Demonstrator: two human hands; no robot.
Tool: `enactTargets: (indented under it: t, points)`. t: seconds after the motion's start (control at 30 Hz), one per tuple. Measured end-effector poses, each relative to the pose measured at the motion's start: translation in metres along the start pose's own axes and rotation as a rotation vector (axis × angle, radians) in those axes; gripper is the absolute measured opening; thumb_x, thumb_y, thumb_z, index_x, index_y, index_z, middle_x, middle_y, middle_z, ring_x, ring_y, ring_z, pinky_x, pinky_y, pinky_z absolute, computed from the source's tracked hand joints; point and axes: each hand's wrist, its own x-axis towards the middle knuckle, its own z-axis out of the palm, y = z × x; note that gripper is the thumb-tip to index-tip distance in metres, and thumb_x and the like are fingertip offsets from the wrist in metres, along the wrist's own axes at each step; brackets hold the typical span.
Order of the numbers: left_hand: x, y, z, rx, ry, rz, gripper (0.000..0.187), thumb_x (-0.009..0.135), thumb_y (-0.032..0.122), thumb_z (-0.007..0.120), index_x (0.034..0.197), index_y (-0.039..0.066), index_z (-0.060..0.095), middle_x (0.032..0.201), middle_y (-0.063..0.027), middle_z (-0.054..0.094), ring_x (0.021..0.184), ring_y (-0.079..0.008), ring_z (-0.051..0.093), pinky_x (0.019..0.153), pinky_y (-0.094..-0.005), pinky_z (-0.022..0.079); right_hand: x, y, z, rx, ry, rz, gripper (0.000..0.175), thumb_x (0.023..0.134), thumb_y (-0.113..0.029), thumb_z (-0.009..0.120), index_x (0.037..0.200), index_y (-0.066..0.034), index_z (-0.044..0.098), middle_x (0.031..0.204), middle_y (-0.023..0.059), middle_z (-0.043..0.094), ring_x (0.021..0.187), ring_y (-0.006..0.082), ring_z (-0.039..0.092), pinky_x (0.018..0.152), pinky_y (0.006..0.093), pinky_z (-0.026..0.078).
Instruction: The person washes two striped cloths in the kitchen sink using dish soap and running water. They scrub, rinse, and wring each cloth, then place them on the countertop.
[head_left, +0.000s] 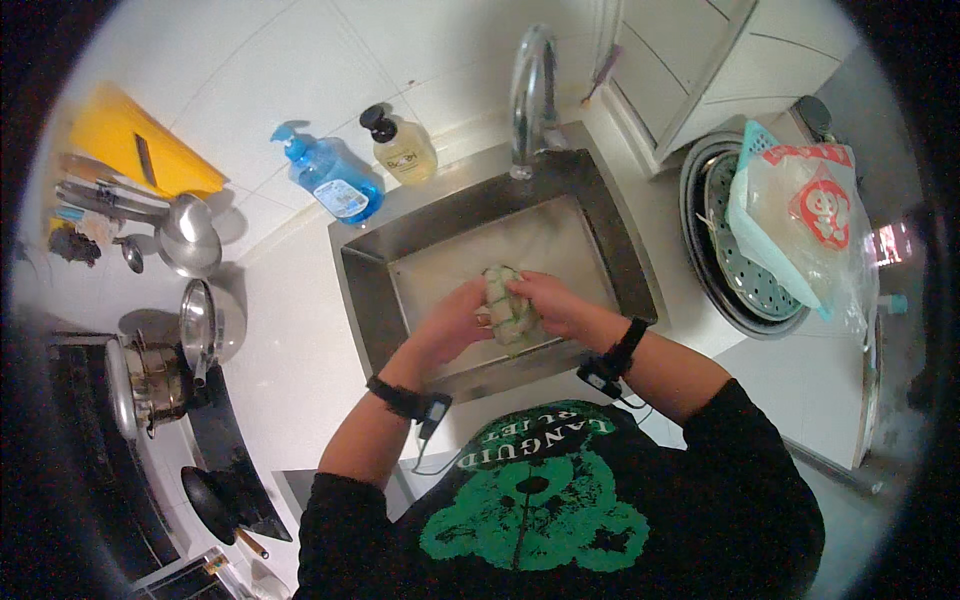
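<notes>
A bunched pale cloth (504, 304) with green check lines is held in both hands above the stainless steel sink (367, 315). My left hand (454, 319) grips its left side, and my right hand (551, 300) has the fingers closed on the upper right part. Cloudy, whitish water (442, 259) seems to cover the sink's bottom; its depth I cannot tell. The chrome faucet (534, 97) arches over the sink's far side. Whether water runs from it is not clear.
A blue pump bottle (334, 180) and a yellowish pump bottle (405, 154) stand behind the sink. At right, stacked bowls and a green colander (757, 277) hold a plastic bag (802, 202). Leftward are a lidded glass pot (225, 322), hanging ladles (187, 236) and a black pan (210, 502).
</notes>
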Motion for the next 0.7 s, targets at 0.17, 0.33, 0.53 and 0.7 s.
enactTargets:
  t: [0.17, 0.33, 0.53, 0.7]
  points:
    - [0.025, -0.011, 0.001, -0.055, 0.060, 0.012, 0.044, 0.099, 0.029, 0.056, 0.135, 0.006, 0.046, 0.123, -0.0092, 0.058, 0.105, -0.0187, 0.060, 0.085, -0.0335, 0.051, 0.019, -0.014, -0.018, 0.063, 0.098, -0.073, 0.031, 0.099, -0.025, 0.053, 0.122, -0.0048, 0.058, 0.107, 0.0076, 0.067, 0.092, 0.0214, 0.066, 0.076, 0.0397, 0.058]
    - [0.037, -0.007, -0.022, 0.105, 0.330, 0.082, 0.036, 0.098, 0.029, 0.059, 0.123, 0.003, 0.053, 0.102, -0.0048, 0.061, 0.089, -0.0147, 0.055, 0.074, -0.0299, 0.047, 0.047, -0.033, -0.014, -0.315, 0.107, -0.091, 0.032, 0.101, -0.028, 0.053, 0.123, -0.0049, 0.055, 0.111, 0.0063, 0.064, 0.101, 0.0193, 0.063, 0.089, 0.0365, 0.052]
    - [0.047, -0.006, -0.053, 0.299, 0.453, 0.234, 0.026, 0.100, 0.027, 0.055, 0.113, 0.004, 0.058, 0.097, -0.0030, 0.061, 0.087, -0.0126, 0.052, 0.076, -0.0290, 0.045, 0.060, -0.039, -0.009, -0.753, 0.543, -0.343, 0.053, 0.095, -0.025, 0.062, 0.137, -0.0002, 0.042, 0.117, 0.0097, 0.060, 0.104, 0.0203, 0.060, 0.091, 0.0355, 0.048]
    - [0.070, -0.003, -0.060, 0.298, 0.421, 0.418, 0.029, 0.101, 0.020, 0.050, 0.127, 0.009, 0.054, 0.112, -0.0034, 0.063, 0.098, -0.0139, 0.057, 0.082, -0.0293, 0.047, 0.062, -0.099, -0.050, -0.853, 0.657, -0.959, 0.054, 0.090, -0.004, 0.059, 0.141, -0.0043, 0.041, 0.126, 0.0160, 0.055, 0.108, 0.0255, 0.058, 0.096, 0.0363, 0.046]
